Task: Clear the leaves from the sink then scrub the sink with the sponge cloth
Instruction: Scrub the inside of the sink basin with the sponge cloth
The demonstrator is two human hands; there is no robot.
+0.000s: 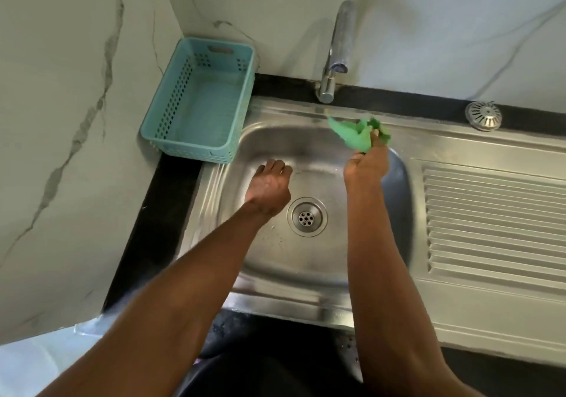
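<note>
Leaves no longer show in the sink (309, 262), so the scrubbing step looks to be in hand. At far left a blue basket (199, 102) sits on the counter. The left hand (269, 187) rests fingers curled in the basin, holding nothing visible. Beside the drain (307, 217), the right hand (366, 167) pinches the green sponge cloth (356, 134) at the back rim, its crumpled length trailing up-left toward the tap (337, 50). Next, the cloth likely needs pressing flat against the steel.

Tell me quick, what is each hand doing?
Left hand: holding nothing, fingers curled, down in the sink.
Right hand: closed on the green cloth.
</note>
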